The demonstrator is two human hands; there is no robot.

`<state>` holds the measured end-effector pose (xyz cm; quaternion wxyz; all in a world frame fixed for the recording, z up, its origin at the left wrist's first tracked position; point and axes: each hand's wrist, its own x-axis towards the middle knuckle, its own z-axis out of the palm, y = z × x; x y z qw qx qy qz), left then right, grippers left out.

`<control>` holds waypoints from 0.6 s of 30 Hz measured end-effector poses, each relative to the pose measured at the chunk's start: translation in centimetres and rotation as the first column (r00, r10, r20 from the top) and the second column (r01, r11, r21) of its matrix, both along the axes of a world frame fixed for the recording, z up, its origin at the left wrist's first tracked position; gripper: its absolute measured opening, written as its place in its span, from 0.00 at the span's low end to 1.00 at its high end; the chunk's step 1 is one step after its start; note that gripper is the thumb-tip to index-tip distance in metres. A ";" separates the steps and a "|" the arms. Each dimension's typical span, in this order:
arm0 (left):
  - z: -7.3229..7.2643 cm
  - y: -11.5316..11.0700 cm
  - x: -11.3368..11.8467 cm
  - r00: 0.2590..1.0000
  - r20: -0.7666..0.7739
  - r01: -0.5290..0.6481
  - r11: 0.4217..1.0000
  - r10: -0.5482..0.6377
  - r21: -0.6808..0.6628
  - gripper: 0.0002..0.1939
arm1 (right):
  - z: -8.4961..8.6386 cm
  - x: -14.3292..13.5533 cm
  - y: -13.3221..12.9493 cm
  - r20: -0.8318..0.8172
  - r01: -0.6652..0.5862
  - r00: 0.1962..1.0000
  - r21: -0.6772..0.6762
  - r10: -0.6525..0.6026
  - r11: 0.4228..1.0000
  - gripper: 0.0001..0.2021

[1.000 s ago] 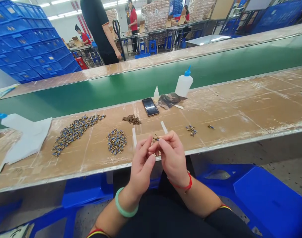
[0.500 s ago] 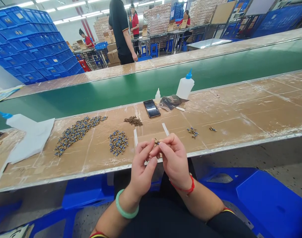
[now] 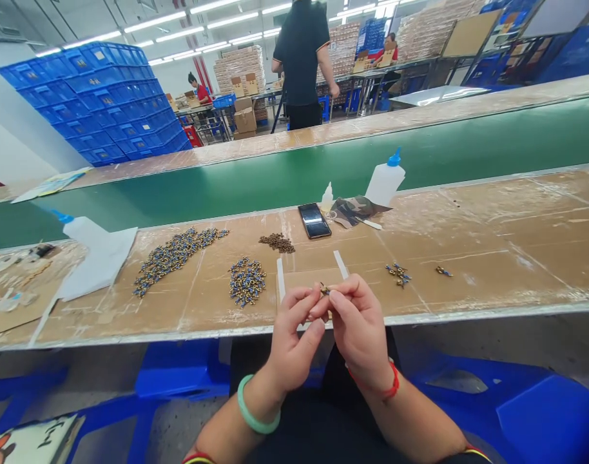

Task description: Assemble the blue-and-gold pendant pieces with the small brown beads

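My right hand [image 3: 361, 325] pinches a small brass-and-blue metal part [image 3: 325, 290] between thumb and fingers, in front of my chest. Fingertips of my left hand [image 3: 294, 341] close on the same part from the other side; its thumb lies lower, a little apart. The part is mostly covered by fingers, so its exact kind cannot be made out. Left of my hands lies a round pile of similar blue-and-brass parts [image 3: 247, 281], with a longer heap of them [image 3: 171, 256] farther left. Small brown pieces [image 3: 277, 243] lie behind. To the right sits a small cluster of parts [image 3: 397, 274].
Two white strips [image 3: 281, 280] lie just beyond my hands. A phone [image 3: 314, 221], a small dropper bottle [image 3: 327, 197], camouflage cloth [image 3: 355, 209] and white glue bottle [image 3: 385, 182] stand behind, before a green conveyor belt [image 3: 256, 174]. A person [image 3: 301, 64] stands beyond.
The camera view has shifted, so the table things appear farther right. My hands keep hold of the small part in nearly the same pose. The person beyond the belt has turned and moved right.
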<state>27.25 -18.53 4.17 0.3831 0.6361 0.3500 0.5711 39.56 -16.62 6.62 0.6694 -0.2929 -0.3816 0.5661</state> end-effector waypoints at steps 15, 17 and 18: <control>-2.2 0.9 -9.1 0.737 -0.389 -0.567 0.819 0.552 0.086 0.16 | -11.9 13.6 4.9 0.927 0.336 0.191 0.246 -0.322 0.909 0.09; -3.4 0.5 -11.9 0.622 -0.457 -0.680 0.728 0.636 0.086 0.17 | -12.6 15.5 6.2 0.939 0.269 -0.055 0.342 -0.341 0.900 0.12; -4.0 0.3 -13.0 0.572 -0.489 -0.717 0.691 0.659 0.092 0.18 | -12.8 16.2 6.7 0.925 0.219 -0.141 0.377 -0.353 0.900 0.14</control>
